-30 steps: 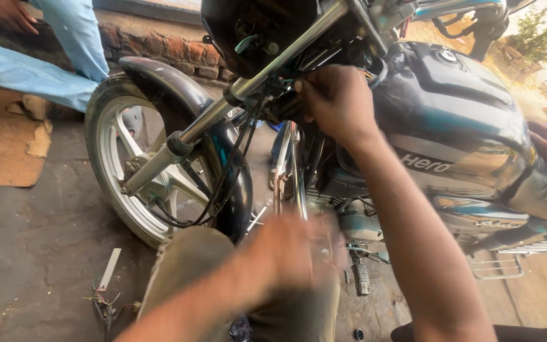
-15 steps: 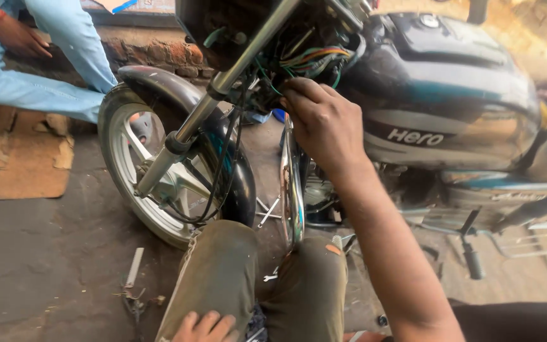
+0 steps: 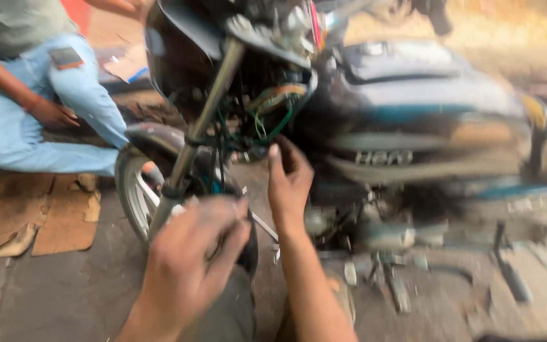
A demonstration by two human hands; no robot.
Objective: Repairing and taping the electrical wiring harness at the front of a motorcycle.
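A dark motorcycle (image 3: 375, 126) fills most of the view, blurred, and everything else is placed against it. The right hand (image 3: 289, 180) is raised just below the tangle of green and orange wires (image 3: 273, 111) behind the headlamp cowl, between the front fork (image 3: 201, 126) and the fuel tank (image 3: 413, 88). Its fingers are loosely spread and slightly bent, with the thumb up toward the wires; it holds nothing that can be seen, and whether a fingertip touches the wiring is unclear in the blur. The left hand (image 3: 188, 266) sits lower, in front of the fork leg and the front wheel (image 3: 137, 196), with the fingers curled in close together; it is too smeared to tell whether it grips anything. The person's knee, in olive trousers (image 3: 235, 316), lies below the front wheel. To the left of the wheel another person in light blue jeans (image 3: 52, 120) sits low, a hand resting on the thigh. Flattened cardboard (image 3: 45, 215) lies on the ground beside that wheel.
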